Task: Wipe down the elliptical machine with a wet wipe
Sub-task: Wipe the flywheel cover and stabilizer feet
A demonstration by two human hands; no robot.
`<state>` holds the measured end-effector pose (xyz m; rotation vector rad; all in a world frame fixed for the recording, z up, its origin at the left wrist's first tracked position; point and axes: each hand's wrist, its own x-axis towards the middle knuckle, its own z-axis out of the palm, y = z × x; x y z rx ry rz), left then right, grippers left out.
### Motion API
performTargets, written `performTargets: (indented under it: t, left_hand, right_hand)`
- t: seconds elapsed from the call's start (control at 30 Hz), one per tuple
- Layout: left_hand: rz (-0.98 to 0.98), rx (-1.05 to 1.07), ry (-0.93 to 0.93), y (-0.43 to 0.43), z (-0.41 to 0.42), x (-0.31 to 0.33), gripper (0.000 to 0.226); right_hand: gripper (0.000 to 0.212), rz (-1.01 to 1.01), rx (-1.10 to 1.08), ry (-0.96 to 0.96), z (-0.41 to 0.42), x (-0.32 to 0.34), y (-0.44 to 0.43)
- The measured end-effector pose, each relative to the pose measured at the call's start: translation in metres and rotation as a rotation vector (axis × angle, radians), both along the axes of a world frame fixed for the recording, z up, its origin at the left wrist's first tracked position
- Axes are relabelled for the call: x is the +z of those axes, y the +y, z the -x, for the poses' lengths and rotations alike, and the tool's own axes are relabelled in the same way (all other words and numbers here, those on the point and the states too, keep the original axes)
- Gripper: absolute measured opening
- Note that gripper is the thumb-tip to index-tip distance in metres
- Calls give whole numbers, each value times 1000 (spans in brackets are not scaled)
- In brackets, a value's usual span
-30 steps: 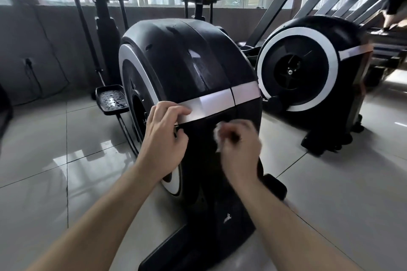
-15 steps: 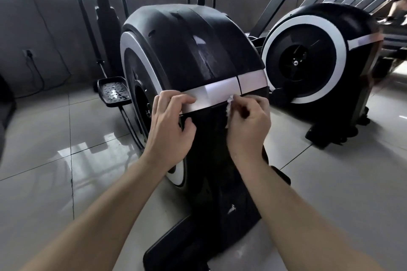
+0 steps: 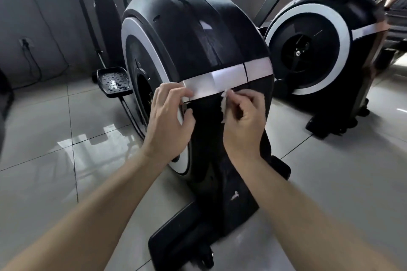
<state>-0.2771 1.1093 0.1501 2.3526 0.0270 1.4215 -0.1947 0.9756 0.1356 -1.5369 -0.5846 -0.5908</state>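
The right hand [image 3: 243,121] pinches the white wet wipe [image 3: 224,105] against the elliptical machine [image 3: 193,35] just below its silver band [image 3: 222,80]; the left hand [image 3: 168,121], fingers curled, grips the housing's edge.

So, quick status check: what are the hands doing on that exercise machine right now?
Left hand grips elliptical flywheel housing edge. Right hand pinches wet wipe, pressed just below silver band. Nothing blocking.
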Motion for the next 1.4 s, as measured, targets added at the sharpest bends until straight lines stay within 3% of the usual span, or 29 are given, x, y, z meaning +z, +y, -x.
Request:
performTargets:
  t: [0.1, 0.2, 0.27, 0.37, 0.43, 0.6, 0.7, 0.77, 0.9, 1.0, 1.2, 1.4]
  left_hand:
    - [-27, 53, 88, -13, 0, -16, 40]
    - [-66, 122, 127, -24, -2, -30, 44]
    - [-93, 136, 135, -28, -4, -35, 44]
    - [-95, 138, 128, -31, -8, -36, 42]
    - [-100, 138, 143, -33, -9, -39, 39]
    - [-147, 150, 219, -30, -5, -51, 30]
    - [-151, 151, 239, -27, -2, -55, 28]
    - [-157, 160, 246, -28, 0, -59, 29]
    - [-157, 144, 262, -29, 3, -61, 30]
    - [-151, 119, 268, -33, 3, -59, 31]
    - [-162, 87, 305, -42, 1, -60, 38]
    - [-186, 90, 384, -41, 6, -73, 40]
  right_hand:
    - [10, 36, 52, 185, 22, -32, -18]
    - [11, 78, 50, 492, 28, -63, -35]
    - [14, 3, 49, 614, 21, -62, -32]
    - [27, -168, 36, 559, -1, -19, -21]
    - [17, -208, 12, 442, -10, 13, -21]
    - [18, -67, 29, 283, -4, -7, -21]
    - [11, 84, 2, 355, 5, -61, -29]
    - [9, 130, 34, 507, 15, -83, -37]
    - [14, -35, 42, 640, 11, -63, -32]
    - [11, -194, -9, 537, -15, -20, -22]
    - [8, -82, -79, 339, -20, -34, -21]
    - [12, 221, -36, 502, -10, -109, -34]
